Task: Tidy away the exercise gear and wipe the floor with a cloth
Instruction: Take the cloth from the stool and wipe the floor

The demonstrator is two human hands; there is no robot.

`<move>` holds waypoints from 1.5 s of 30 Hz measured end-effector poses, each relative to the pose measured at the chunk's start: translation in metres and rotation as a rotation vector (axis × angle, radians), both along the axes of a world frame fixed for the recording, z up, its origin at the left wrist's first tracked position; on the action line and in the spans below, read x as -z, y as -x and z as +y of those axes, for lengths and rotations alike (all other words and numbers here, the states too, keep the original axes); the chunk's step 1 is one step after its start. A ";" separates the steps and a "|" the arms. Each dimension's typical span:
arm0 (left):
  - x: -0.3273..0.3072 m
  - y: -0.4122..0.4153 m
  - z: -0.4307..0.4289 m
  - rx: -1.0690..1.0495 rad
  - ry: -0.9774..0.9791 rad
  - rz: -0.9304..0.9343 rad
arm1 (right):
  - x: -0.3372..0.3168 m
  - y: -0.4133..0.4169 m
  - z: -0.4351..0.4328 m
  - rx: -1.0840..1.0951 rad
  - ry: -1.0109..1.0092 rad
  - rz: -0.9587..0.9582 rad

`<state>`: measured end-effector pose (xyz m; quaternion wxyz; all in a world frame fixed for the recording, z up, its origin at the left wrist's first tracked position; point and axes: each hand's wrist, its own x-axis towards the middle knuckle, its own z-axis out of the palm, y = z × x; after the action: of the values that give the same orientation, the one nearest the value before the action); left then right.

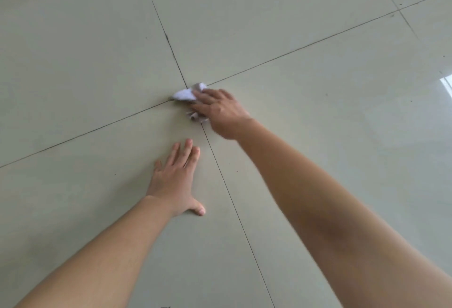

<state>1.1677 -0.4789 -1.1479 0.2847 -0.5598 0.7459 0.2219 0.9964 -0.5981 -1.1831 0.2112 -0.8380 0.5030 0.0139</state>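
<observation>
A crumpled white cloth [184, 94] lies on the pale tiled floor [73, 38], right where four tiles meet at a crossing of dark grout lines [175, 57]. The right hand [220, 112] lies on top of it, palm down. Its fingers [212, 93] are stretched forward and held close together, pressing the fabric to the tile. The thumb [195, 107] points left along the cloth's near edge. One end of the cloth juts out past the fingertips, and another bunch shows beneath the palm. This hand is blurred.

Nearer the camera and apart from the cloth, the left hand [175, 180] rests flat on the bare tile. Its fingers [187, 151] are straight and slightly fanned, its thumb [198, 209] is splayed wide to the right, and it holds nothing. Both forearms are bare. A bright window glare [446, 85] glints off the floor at the right edge.
</observation>
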 end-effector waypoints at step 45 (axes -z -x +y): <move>0.029 0.198 -0.047 -0.157 -0.013 0.088 | 0.024 0.259 0.088 1.006 0.036 -0.045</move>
<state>0.9693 -0.5264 -1.1772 0.2371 -0.6043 0.7100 0.2728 0.7375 -0.5106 -1.2067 0.1883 -0.4953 0.8400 -0.1164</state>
